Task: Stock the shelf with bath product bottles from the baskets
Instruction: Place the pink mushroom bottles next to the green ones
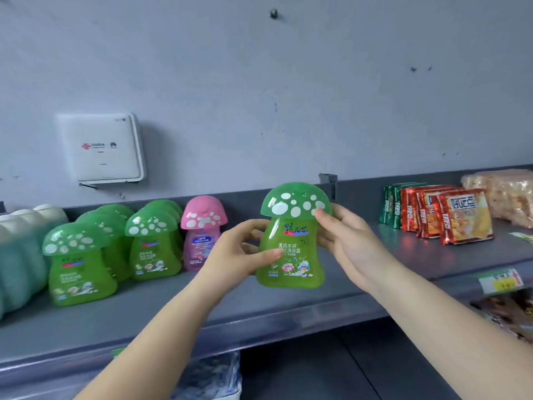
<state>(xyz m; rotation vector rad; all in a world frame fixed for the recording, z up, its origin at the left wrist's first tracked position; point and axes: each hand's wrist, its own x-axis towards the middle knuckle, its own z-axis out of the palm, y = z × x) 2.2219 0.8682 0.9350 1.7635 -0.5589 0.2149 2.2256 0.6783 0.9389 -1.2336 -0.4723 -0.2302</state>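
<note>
A green mushroom-shaped bath bottle [291,241] with a white-spotted cap is held upright just above the grey shelf [178,310]. My left hand [239,252] grips its body from the left, thumb across the label. My right hand [349,238] holds its right side, fingertips on the cap's edge. Several matching green mushroom bottles [153,243] stand in rows at the left of the shelf, and one pink mushroom bottle [202,232] stands beside them. No basket is in view.
Pale green and white bottles [20,249] fill the shelf's far left. Red and green snack packets [438,215] and a clear wrapped pack [507,194] stand at the right. A white router box [101,148] hangs on the wall. A price tag [500,281] sits on the shelf edge.
</note>
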